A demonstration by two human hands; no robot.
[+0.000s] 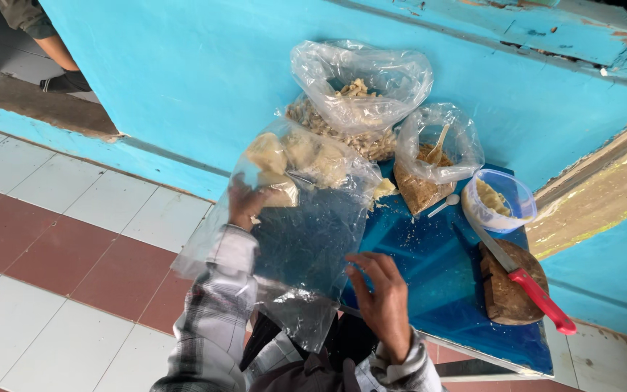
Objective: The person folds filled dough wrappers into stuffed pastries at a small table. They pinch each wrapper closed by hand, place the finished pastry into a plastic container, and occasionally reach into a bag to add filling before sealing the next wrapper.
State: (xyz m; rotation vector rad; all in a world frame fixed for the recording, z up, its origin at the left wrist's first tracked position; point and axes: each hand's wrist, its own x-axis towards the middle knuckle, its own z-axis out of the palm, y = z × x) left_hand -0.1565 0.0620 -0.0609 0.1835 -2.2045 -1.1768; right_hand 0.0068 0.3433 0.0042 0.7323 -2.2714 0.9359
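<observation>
Reaching inside the clear plastic bag (306, 239) at frame centre, the left hand (244, 203) grasps pale food pieces (284, 163); the right hand (382, 297), fingers loosely spread, steadies the bag's edge so it stays open.

Knife (520, 272) lies on board (509, 290), right of bags (361, 87).
</observation>
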